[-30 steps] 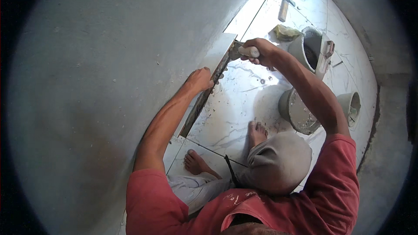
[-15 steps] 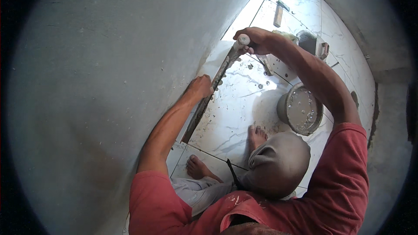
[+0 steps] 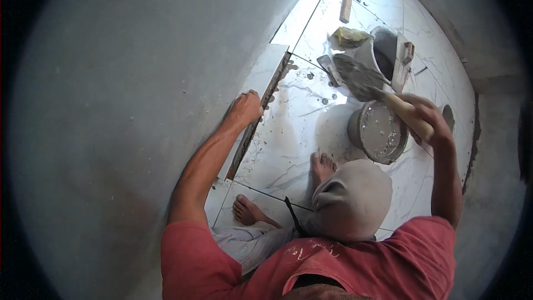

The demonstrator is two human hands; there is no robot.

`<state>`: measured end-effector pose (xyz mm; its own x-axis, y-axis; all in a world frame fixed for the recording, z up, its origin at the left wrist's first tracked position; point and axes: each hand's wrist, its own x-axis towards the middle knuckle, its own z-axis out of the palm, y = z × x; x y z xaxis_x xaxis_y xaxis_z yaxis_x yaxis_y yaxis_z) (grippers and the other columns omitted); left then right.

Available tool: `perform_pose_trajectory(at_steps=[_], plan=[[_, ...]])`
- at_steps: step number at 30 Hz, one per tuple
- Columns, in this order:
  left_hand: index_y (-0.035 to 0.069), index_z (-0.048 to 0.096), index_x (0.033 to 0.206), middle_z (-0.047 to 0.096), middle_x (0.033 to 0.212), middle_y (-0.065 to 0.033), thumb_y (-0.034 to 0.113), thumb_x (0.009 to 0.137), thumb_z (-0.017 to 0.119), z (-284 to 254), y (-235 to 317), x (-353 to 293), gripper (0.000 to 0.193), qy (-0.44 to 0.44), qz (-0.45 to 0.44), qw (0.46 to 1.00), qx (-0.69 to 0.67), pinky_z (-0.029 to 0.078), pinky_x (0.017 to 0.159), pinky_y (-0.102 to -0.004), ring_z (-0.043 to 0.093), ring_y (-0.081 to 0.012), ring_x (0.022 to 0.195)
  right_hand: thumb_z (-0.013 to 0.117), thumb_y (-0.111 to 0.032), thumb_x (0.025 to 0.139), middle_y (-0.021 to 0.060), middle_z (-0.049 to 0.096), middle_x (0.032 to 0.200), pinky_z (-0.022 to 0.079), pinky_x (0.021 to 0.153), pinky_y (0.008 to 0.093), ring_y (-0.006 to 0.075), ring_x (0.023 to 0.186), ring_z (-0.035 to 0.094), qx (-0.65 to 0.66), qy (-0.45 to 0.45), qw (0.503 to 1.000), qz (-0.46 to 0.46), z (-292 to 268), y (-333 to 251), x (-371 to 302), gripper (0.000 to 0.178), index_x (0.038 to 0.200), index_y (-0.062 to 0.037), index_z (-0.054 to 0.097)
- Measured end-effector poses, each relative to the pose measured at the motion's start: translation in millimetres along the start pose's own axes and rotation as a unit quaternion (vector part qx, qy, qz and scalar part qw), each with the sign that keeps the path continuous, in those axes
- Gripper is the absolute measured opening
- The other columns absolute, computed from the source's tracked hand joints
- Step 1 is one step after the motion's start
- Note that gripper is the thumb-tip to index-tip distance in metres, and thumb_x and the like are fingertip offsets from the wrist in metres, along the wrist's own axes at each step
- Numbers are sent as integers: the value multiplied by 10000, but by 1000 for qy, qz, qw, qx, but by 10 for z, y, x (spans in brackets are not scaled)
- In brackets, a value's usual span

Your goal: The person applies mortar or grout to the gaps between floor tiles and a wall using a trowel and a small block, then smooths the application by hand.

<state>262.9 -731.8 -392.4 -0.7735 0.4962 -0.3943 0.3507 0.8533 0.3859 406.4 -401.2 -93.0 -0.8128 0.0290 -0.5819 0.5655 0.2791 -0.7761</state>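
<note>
My right hand [image 3: 425,115] is wrapped around the pale handle of a trowel [image 3: 358,78], its blade coated with wet grey mortar. The blade is just left of a white bucket [image 3: 366,53] and above the rim of a round basin [image 3: 355,133] of cloudy water. Along the left wall lies a narrow white tile strip [image 3: 269,64], with a dark, mortar-smeared gap [image 3: 252,133] along its right edge. My left hand [image 3: 245,108] is closed at that edge, the thumb side by the gap; its fingertips are partly hidden.
A hammer [image 3: 346,8] lies on the far floor. Near the bucket are a yellowish sponge-like lump [image 3: 351,36], a flat tool with a brown handle [image 3: 408,53] and a small flat tool [image 3: 328,69]. Grey walls [image 3: 122,105] hem in both sides; my bare feet [image 3: 249,211] rest on the tiles.
My right hand has swung back from the strip's far end to the right, bringing the trowel over by the bucket and basin. My left hand stays at the strip's edge. The view has shifted slightly.
</note>
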Motion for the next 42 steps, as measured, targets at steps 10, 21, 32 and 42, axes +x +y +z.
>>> perform_pose_trajectory(at_steps=[10, 21, 32, 42], plan=[[-147, 457, 1198, 532, 1065, -402, 165, 777, 525, 612, 108, 177, 529, 110, -5, 971, 213, 547, 733, -405, 642, -384, 902, 604, -354, 643, 149, 611, 865, 450, 680, 302, 178, 761, 577, -39, 117, 991, 52, -540, 905, -1089, 705, 1206, 57, 498], [-100, 461, 1216, 503, 1144, -335, 226, 829, 544, 667, 58, 105, 513, 129, -12, 964, 234, 540, 774, -351, 608, -364, 960, 549, -208, 744, 167, 612, 858, 447, 387, 257, 158, 508, 553, 57, 121, 979, 154, -464, 1558, -818, 555, 1224, 57, 468], [-17, 402, 1242, 443, 1164, -196, 384, 734, 706, 387, 77, -74, 715, 75, -28, 992, 100, 462, 861, -435, 457, -350, 1107, 590, -117, 806, 198, 619, 956, 497, 693, 373, 289, 788, 621, -362, 166, 911, 102, -516, 1766, -572, 461, 1235, 9, 478], [74, 340, 1363, 291, 1404, -221, 285, 765, 688, 359, -202, -420, 723, 45, 5, 999, -9, 353, 1006, -451, 335, -393, 1262, 597, -179, 785, 192, 621, 824, 473, 693, 450, 397, 766, 595, -576, 7, 778, -253, 147, 697, 1641, 202, 915, -33, 646]])
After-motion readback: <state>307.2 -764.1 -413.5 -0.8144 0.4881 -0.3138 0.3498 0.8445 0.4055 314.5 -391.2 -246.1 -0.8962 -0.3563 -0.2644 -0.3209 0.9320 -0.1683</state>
